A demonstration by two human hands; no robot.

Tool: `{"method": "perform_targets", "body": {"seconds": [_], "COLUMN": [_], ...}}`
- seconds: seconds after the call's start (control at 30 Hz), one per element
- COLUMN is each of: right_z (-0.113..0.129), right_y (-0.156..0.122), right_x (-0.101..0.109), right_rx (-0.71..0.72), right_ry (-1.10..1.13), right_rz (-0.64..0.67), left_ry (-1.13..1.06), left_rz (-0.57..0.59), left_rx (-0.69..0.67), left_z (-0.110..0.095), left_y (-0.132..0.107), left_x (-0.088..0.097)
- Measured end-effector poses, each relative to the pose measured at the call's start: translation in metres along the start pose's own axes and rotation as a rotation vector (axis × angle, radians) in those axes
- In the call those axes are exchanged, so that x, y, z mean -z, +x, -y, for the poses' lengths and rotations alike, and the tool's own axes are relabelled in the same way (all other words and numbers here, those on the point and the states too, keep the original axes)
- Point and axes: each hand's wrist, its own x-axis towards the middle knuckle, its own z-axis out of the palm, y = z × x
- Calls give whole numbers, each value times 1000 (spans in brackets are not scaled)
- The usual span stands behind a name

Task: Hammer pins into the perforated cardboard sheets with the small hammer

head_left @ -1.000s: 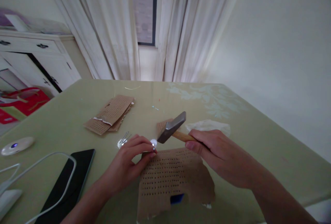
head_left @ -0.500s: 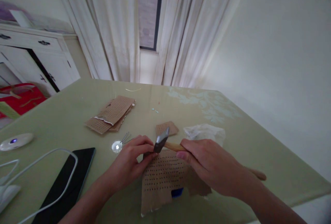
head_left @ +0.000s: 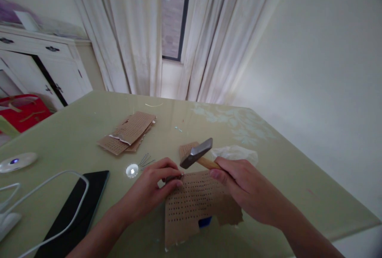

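Pale green glossy table (head_left: 298,170) in a room with white curtains (head_left: 131,31) over a narrow dark-framed window (head_left: 171,15). A white cabinet (head_left: 38,63) and a red bag (head_left: 24,111) stand at left, a plain wall at right.

On the left of the table are a black flat tablet (head_left: 77,210), a white cable (head_left: 59,178) looped over it and a round white device with a blue light (head_left: 18,161). Mid-table are a stack of perforated brown cardboard pieces (head_left: 128,132), loose thin metal nails (head_left: 145,161), a small cardboard scrap (head_left: 186,149) and a crumpled clear plastic bag (head_left: 235,152).

The large perforated brown cardboard sheet (head_left: 193,206) lies near the front edge, with a blue object (head_left: 204,222) peeking from under it.

The table's right edge runs diagonally, close to the right arm. Bare surface lies beyond the scrap and out to the right.

The left hand (head_left: 149,192) pinches a small dark nail (head_left: 173,178) at the sheet's far-left corner, fingers narrow. The right hand (head_left: 241,188) is wrapped around the wooden handle of the steel-headed hammer (head_left: 196,153), whose head sits above and just right of the nail, clear of it.

Half a second ago the head was down at the left fingertips; now it is lifted. The sheet is in about the same spot.
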Motion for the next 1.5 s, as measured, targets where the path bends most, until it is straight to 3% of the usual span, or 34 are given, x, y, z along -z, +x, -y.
{"method": "perform_targets", "body": {"seconds": [0.13, 0.33, 0.47, 0.67, 0.77, 0.83, 0.93, 1.0, 1.03, 1.17, 1.37, 1.5], "right_z": [0, -6, -7, -7, -20, -36, -66, -82, -89, -99, -97, -96], "right_y": [-1, 2, 3, 5, 12, 19, 31, 35, 36, 31, 26, 25], "right_x": [4, -18, -23, -26, -18, -14, -16, -25, -30, -47, -52, -53], "right_rx": [-19, -18, -23, 6, -38, -78, -137, -183, -199, -230, -217, -204], "right_ry": [30, -120, -116, -151, -27, 94, 202, 220, 225, 219, 183, 171], "right_rz": [-7, 123, 88, 134, 68, -15, -177, -271, -306, -322, -249, -239], "left_ry": [36, 26, -15, -54, -42, -46, 11, 185, 284, 458, 504, 536], "left_rz": [14, 92, 85, 85, 87, 47, -141, -277, -291, -154, -59, -27], "left_rx": [86, 175, 192, 181, 202, 221, 273, 330, 366, 466, 450, 403], "left_z": [-3, 2, 5, 4, 3, 7, 24, 40, 47, 65, 68, 69], "left_y": [-4, -7, -5, -7, -7, -5, -1, 0, -1, -8, -10, -8], "left_x": [4, 2, 0, -3, -1, 5, 25, 40, 47, 57, 38, 35]}}
